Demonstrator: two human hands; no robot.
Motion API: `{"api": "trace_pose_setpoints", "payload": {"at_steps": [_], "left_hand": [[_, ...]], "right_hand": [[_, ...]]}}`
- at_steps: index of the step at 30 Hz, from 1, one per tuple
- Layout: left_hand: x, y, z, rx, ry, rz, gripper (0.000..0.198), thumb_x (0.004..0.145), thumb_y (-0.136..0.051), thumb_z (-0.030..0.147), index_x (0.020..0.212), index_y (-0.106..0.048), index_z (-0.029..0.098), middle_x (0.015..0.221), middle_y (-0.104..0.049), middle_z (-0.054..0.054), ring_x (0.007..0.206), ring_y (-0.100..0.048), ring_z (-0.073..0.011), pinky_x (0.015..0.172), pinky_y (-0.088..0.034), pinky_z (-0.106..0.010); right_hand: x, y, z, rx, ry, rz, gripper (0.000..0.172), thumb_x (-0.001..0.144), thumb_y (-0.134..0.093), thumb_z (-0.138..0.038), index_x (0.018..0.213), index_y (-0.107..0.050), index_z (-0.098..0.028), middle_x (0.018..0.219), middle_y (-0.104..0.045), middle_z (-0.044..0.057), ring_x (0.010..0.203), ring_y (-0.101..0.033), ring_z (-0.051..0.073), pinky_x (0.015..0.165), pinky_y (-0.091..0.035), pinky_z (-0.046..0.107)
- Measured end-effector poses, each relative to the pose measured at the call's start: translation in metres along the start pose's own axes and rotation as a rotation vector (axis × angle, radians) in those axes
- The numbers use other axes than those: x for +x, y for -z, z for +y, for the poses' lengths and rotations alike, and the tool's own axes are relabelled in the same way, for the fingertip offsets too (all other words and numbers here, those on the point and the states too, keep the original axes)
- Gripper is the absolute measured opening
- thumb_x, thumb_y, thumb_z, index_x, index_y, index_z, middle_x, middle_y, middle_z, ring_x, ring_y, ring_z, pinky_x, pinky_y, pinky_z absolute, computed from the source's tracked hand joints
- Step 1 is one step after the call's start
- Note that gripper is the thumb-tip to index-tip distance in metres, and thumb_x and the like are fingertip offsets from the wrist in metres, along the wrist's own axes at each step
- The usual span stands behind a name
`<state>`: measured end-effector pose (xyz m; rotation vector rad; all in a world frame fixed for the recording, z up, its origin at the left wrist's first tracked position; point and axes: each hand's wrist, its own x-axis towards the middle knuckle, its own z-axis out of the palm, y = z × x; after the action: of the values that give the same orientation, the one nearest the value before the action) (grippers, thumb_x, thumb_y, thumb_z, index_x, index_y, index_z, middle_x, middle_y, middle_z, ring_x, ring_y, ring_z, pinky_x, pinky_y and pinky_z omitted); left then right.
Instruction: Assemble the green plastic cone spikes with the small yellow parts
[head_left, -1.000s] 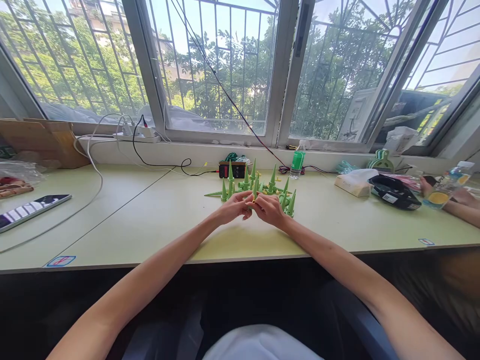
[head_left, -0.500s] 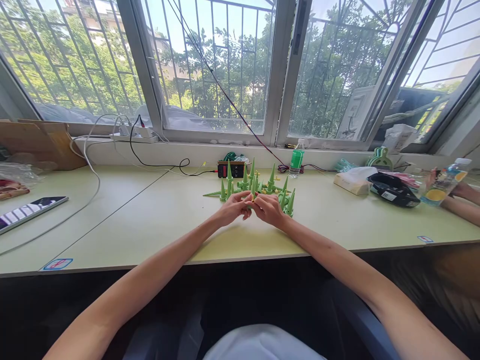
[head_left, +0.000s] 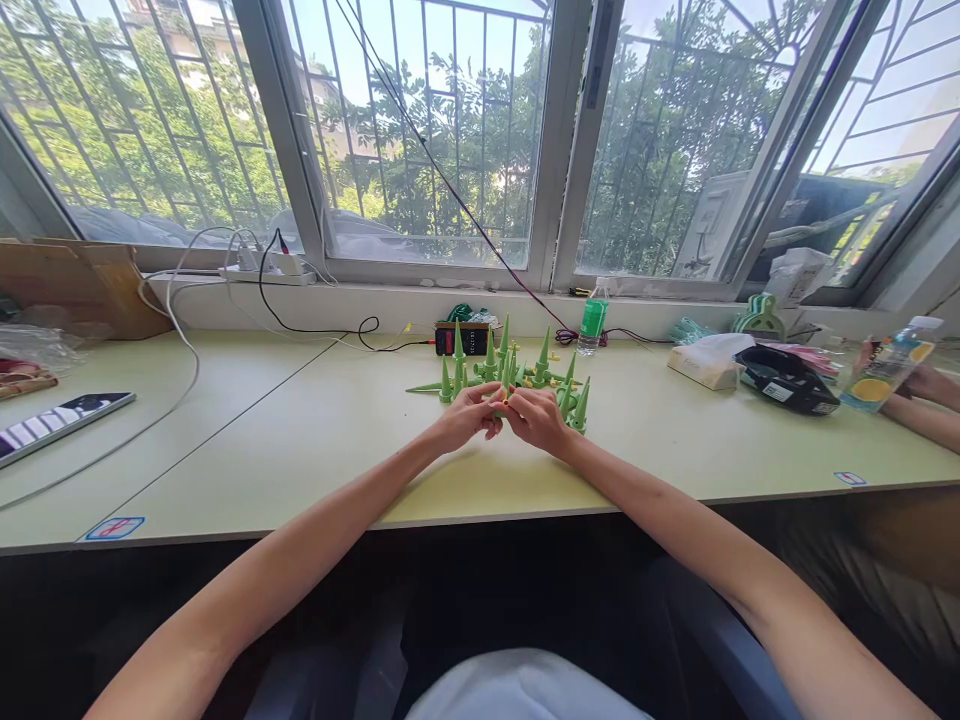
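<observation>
My left hand (head_left: 466, 416) and my right hand (head_left: 537, 417) meet fingertip to fingertip over the pale green table (head_left: 315, 440). Both are pinched on a small green and yellow plastic piece (head_left: 504, 400) held between them. Just behind my hands stands a cluster of several green cone-shaped spikes (head_left: 517, 375), most upright, one lying flat at the left (head_left: 424, 388).
A green bottle (head_left: 594, 320) and a black box (head_left: 471, 339) stand by the sill. Cables and a power strip (head_left: 270, 267) run at left, near a keyboard (head_left: 52, 425). At right lie a white pack (head_left: 706, 362), a black pouch (head_left: 784, 380) and another person's hands with a bottle (head_left: 889, 364).
My hands stay pinched together on the small piece with barely any shift. The other person at the right has lifted the bottle a little.
</observation>
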<state>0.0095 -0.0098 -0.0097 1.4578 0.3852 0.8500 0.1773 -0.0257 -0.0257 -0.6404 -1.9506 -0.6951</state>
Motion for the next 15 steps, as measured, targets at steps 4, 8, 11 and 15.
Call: {"api": "trace_pose_setpoints", "payload": {"at_steps": [4,8,11,15], "left_hand": [[0.0,-0.0007,0.0005,-0.007,0.01,0.01,0.033,0.075,-0.074,0.038,0.075,-0.05,0.015,0.055,-0.048,0.005,0.044,-0.052,-0.0082,0.04,-0.039,-0.019],[0.0,-0.0017,0.0014,-0.008,0.021,0.025,0.034,0.074,-0.075,0.039,0.077,-0.051,0.015,0.057,-0.05,0.005,0.043,-0.051,-0.0079,0.04,-0.038,-0.019],[-0.0002,-0.002,0.0018,-0.013,0.021,0.024,0.035,0.074,-0.075,0.039,0.077,-0.05,0.015,0.057,-0.049,0.005,0.043,-0.051,-0.0075,0.04,-0.038,-0.019],[-0.0005,-0.0021,0.0024,0.0,0.009,0.001,0.035,0.077,-0.072,0.042,0.078,-0.051,0.015,0.058,-0.05,0.004,0.044,-0.052,-0.0078,0.04,-0.039,-0.019]], "right_hand": [[-0.0008,-0.0006,0.0003,-0.003,-0.011,-0.009,0.04,0.097,-0.046,-0.031,0.059,-0.04,-0.02,0.053,-0.044,-0.002,0.048,-0.038,0.01,0.052,-0.032,0.024],[-0.0012,-0.0007,0.0007,-0.008,-0.022,-0.029,0.041,0.098,-0.044,-0.032,0.059,-0.039,-0.02,0.053,-0.043,-0.002,0.048,-0.038,0.01,0.052,-0.031,0.024],[-0.0005,-0.0003,0.0004,-0.007,-0.013,-0.006,0.041,0.098,-0.044,-0.031,0.059,-0.04,-0.02,0.053,-0.044,-0.002,0.048,-0.038,0.01,0.051,-0.031,0.024],[0.0008,0.0001,-0.0003,-0.009,-0.014,0.007,0.041,0.098,-0.045,-0.032,0.059,-0.04,-0.02,0.053,-0.044,-0.002,0.048,-0.037,0.01,0.05,-0.03,0.024]]}}
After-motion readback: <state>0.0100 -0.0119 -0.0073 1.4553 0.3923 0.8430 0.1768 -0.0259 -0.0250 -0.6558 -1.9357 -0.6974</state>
